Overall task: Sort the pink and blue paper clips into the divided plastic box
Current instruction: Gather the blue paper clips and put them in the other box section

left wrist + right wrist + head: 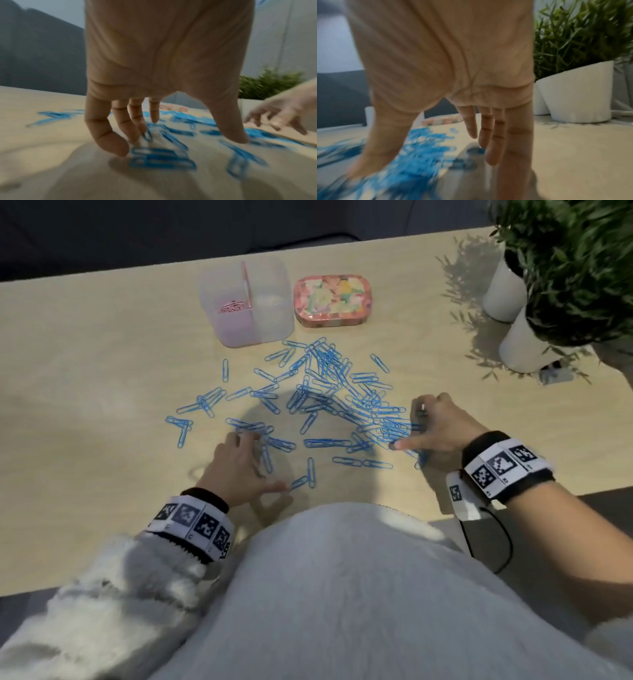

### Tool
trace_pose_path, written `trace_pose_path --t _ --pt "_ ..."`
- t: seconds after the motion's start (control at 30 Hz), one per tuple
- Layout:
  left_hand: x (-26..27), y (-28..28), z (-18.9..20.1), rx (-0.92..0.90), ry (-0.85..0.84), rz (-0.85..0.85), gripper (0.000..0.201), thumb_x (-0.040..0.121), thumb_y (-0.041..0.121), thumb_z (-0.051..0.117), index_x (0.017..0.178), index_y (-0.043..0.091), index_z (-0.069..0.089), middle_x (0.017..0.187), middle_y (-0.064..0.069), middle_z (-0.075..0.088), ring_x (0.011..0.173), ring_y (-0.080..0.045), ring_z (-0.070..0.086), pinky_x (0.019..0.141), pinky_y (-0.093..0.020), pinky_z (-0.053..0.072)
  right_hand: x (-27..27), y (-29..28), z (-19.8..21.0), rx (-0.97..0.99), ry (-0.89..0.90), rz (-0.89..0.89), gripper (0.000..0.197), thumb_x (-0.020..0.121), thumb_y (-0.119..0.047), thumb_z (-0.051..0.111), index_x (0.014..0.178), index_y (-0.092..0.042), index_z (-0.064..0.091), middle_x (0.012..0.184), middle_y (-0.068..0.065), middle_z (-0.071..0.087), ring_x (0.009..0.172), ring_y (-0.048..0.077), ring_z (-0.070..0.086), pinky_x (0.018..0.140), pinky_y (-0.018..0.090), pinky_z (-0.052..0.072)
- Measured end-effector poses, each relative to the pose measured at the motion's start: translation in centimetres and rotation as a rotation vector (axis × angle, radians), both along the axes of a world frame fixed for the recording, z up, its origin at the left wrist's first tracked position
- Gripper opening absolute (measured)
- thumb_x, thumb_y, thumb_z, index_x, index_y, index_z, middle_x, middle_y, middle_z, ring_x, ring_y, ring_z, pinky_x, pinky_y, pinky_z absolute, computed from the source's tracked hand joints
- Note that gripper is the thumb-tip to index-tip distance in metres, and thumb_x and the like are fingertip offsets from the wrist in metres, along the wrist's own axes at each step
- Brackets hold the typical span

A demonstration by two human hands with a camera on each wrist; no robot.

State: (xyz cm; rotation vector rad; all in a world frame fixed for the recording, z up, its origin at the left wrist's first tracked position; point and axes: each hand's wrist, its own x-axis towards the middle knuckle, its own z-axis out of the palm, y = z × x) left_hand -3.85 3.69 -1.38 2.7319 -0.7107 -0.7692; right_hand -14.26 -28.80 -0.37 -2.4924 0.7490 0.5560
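Hands flat on scattered blue wire paper clips (329,392): left hand (236,470) & right hand (435,426) fingers spread, gripping nothing; translucent divided plastic box (248,302) far.

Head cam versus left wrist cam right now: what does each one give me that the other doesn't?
Only the head view shows the divided plastic box with pink clips in its left compartment, and both white pots.

Only the left wrist view shows the left hand from beneath, fingertips spread down among blurred clips.

Both show the blue paper clips scattered on the table, the patterned tin, the right hand and the plant.
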Motion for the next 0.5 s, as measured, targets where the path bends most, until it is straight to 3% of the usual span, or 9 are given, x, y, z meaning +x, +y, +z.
trace_pose_path --t 0.1,0.17,0.23,0.3,0.4,0.5 --pt "-0.6 -2.0 -0.5 0.031 -0.082 -0.138 0.108 0.04 0.082 0.047 0.126 0.017 0.04 0.117 -0.011 0.044 0.113 -0.032 0.043 0.096 -0.041 0.035 0.1 2.4 -0.7 -0.028 0.007 0.106 0.098 0.048 -0.055 0.084 0.125 -0.012 0.043 0.117 0.013 0.039 0.11 0.035 0.047 0.098 0.044 0.044" --pt "-0.1 -3.8 -0.8 -0.034 -0.067 -0.17 0.087 0.056 0.068 0.064 0.122 0.014 0.044 0.116 -0.012 0.044 0.112 -0.031 0.042 0.096 -0.04 0.034 1.2 4.1 -1.1 -0.071 -0.054 0.175 0.1 0.048 -0.052 0.085 0.128 -0.012 0.041 0.122 0.015 0.039 0.114 0.035 0.042 0.098 0.046 0.044" --pt "0.6 -5.5 -0.9 -0.092 -0.072 -0.234 0.062 0.073 0.045 0.069 0.12 0.011 0.047 0.116 -0.014 0.045 0.111 -0.032 0.044 0.096 -0.039 0.035 2.2 5.5 -1.2 -0.088 -0.098 0.222 0.092 0.053 -0.046 0.085 0.128 -0.013 0.043 0.124 0.014 0.039 0.115 0.034 0.04 0.096 0.044 0.044" --pt "1.2 -6.8 -1.2 -0.118 -0.103 -0.32 0.046 0.081 0.035 0.064 0.117 0.01 0.05 0.117 -0.014 0.047 0.109 -0.034 0.046 0.096 -0.043 0.038 3.1 6.3 -1.3 -0.085 -0.126 0.272 0.078 0.063 -0.034 0.081 0.129 -0.013 0.045 0.125 0.015 0.04 0.115 0.034 0.041 0.096 0.04 0.043" --pt "1.3 -8.0 -1.4 -0.112 -0.16 -0.387 0.051 0.08 0.043 0.062 0.118 0.013 0.05 0.119 -0.012 0.047 0.11 -0.032 0.044 0.096 -0.046 0.039 4.2 6.7 -1.3 -0.061 -0.16 0.332 0.05 0.075 -0.015 0.069 0.123 -0.008 0.054 0.121 0.017 0.047 0.113 0.036 0.047 0.095 0.039 0.042" --pt "1.3 -8.8 -1.5 -0.102 -0.167 -0.422 0.055 0.08 0.041 0.064 0.125 0.014 0.048 0.123 -0.011 0.046 0.114 -0.03 0.044 0.097 -0.038 0.035 4.7 6.9 -1.7 -0.089 -0.17 0.39 0.037 0.079 -0.009 0.061 0.116 -0.007 0.06 0.114 0.016 0.052 0.11 0.034 0.05 0.091 0.041 0.045"
